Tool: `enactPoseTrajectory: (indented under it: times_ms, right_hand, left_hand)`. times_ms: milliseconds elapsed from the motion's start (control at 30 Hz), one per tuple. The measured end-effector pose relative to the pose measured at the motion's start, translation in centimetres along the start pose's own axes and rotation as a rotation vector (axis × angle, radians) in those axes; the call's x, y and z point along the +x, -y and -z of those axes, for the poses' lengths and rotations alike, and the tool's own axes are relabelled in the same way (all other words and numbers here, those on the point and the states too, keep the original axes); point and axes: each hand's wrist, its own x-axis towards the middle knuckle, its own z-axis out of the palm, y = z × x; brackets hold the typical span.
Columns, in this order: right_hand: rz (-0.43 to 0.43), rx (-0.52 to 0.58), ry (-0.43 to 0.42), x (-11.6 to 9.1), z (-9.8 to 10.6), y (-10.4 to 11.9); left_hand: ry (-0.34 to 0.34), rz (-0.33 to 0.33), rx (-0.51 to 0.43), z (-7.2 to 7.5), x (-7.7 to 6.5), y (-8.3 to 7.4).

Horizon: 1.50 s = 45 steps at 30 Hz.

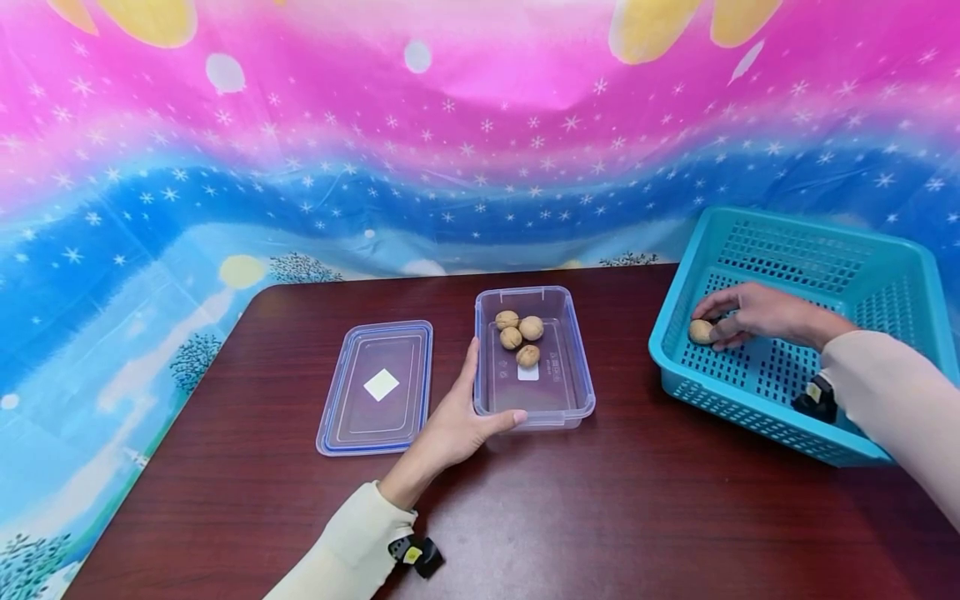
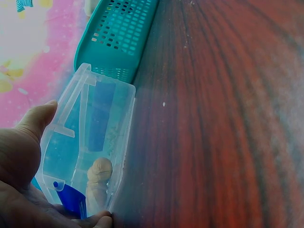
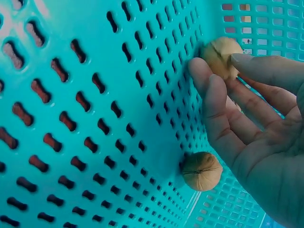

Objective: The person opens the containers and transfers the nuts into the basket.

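Observation:
My left hand (image 1: 450,423) holds a clear plastic food container (image 1: 566,392) by its near left corner, thumb along the near rim and fingers against the left side. Several walnuts (image 1: 528,356) lie in the container, mostly towards its far end. Inside the turquoise basket (image 1: 757,421), my right hand (image 1: 765,315) pinches a walnut (image 3: 221,57) between thumb and fingertips, close to the basket wall. A second walnut (image 3: 202,171) sits on the basket's holed surface below those fingers in the right wrist view.
The container's lid (image 1: 405,417), blue-edged with a pale square label, lies flat on the left of the dark wooden table (image 1: 600,517). A colourful printed cloth (image 1: 450,125) hangs behind and left of the table. The basket stands at the right.

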Motion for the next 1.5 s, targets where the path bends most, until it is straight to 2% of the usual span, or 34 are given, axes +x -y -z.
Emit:
enactPoseTrajectory:
  times_ms: [333, 567, 900, 1300, 1500]
  right_hand:
    - [0.018, 0.042, -0.006, -0.7, 0.4, 0.5]
    - [0.037, 0.014, -0.049, -1.2, 0.8, 1.6]
    - [0.027, -0.102, -0.134, -2.5, 1.6, 4.4]
    - [0.064, -0.183, -0.21, -3.4, 0.6, 7.7]
    - [0.075, -0.17, -0.238, -3.9, -0.4, 9.6]
  left_hand:
    - [0.007, -0.002, -0.003, -0.1, 0.1, 0.3]
    - [0.0, -0.004, 0.012, -0.2, 0.0, 0.4]
    - [0.002, -0.008, 0.006, 0.0, 0.0, 0.1]
    - [0.007, -0.006, 0.003, 0.0, 0.1, 0.1]
    - [0.003, -0.002, 0.006, 0.0, 0.0, 0.2]
